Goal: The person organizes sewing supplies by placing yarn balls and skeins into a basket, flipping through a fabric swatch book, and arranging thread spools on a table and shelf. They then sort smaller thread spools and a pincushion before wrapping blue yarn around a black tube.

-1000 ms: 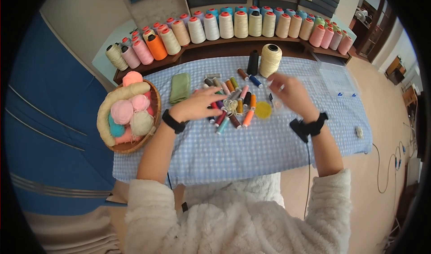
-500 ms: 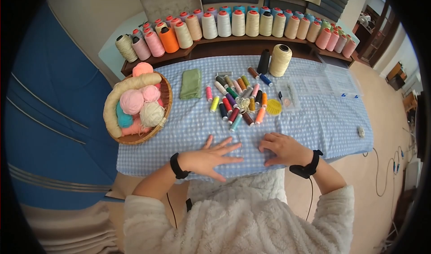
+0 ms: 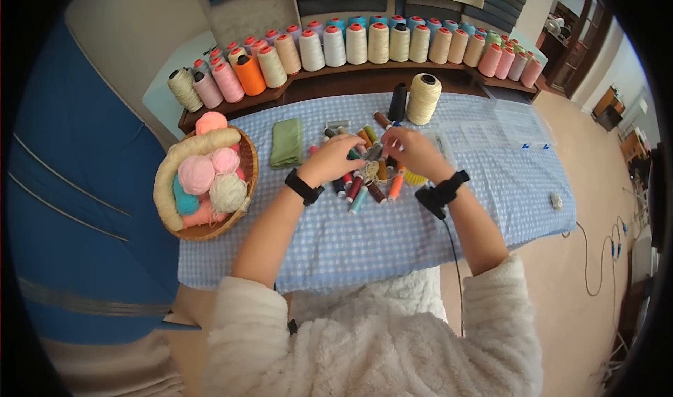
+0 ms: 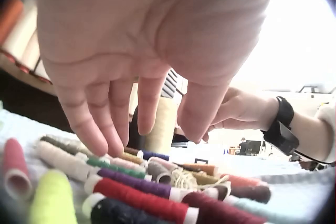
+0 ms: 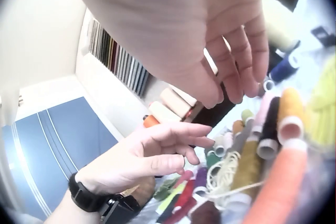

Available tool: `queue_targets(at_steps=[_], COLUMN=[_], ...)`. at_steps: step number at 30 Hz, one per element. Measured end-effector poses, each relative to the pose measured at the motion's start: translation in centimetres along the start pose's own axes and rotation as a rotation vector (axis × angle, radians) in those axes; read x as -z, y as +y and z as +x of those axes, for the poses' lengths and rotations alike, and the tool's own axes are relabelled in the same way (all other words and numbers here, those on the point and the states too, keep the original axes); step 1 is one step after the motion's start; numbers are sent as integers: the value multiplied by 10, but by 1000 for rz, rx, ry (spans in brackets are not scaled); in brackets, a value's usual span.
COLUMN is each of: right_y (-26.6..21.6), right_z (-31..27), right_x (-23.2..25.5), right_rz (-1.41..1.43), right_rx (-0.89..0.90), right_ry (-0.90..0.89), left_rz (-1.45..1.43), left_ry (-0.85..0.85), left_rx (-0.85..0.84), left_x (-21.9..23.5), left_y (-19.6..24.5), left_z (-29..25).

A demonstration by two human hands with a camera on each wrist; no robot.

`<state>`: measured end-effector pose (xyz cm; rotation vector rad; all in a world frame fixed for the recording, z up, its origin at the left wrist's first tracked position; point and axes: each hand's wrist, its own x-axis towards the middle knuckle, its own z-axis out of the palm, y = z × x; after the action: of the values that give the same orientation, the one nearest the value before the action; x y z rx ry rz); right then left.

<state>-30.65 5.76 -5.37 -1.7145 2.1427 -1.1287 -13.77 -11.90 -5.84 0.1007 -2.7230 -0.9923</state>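
Note:
A pile of small thread spools in many colours lies on the checked tablecloth, with a red spool (image 4: 136, 199) and an orange spool (image 5: 281, 187) nearest the wrist cameras. Over the left side of the pile hovers my left hand (image 3: 333, 160), its fingers spread and pointing down, holding nothing. My right hand (image 3: 415, 153) reaches over the right side, fingers loosely bent with nothing between them. Among the spools sits a tangle of cream string (image 5: 224, 174). A yellow disc (image 3: 415, 178) is partly hidden under my right hand. In the left wrist view a neon yellow spool (image 4: 54, 198) lies in front.
A basket of yarn balls (image 3: 251, 179) stands at the left, beside a folded green cloth (image 3: 286, 143). Behind the pile stand a cream thread cone (image 3: 424, 99) and a black cone (image 3: 398, 102). Clear plastic boxes (image 3: 522, 127) lie at the right. Rows of cones line the back shelf.
Both hands drew back from the pile to the table's front edge, then returned forward over the spools. The right hand is now closer to the left than a second ago.

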Motion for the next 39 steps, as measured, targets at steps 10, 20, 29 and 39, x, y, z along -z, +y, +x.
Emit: queue_targets(at_steps=[10, 20, 29, 39], right_y=[19, 21, 55, 49], right_z=[-17, -19, -14, -37], right_x=[-16, -6, 14, 35], right_rz=[16, 255, 760, -550], right_rx=[152, -30, -173, -307], right_ry=[25, 3, 527, 378], left_rz=[169, 206, 216, 212], left_ry=[99, -111, 65, -78], left_rx=[-41, -249, -182, -399], left_x=[-26, -32, -36, -39], left_y=[12, 20, 18, 23], left_z=[-8, -14, -12, -10])
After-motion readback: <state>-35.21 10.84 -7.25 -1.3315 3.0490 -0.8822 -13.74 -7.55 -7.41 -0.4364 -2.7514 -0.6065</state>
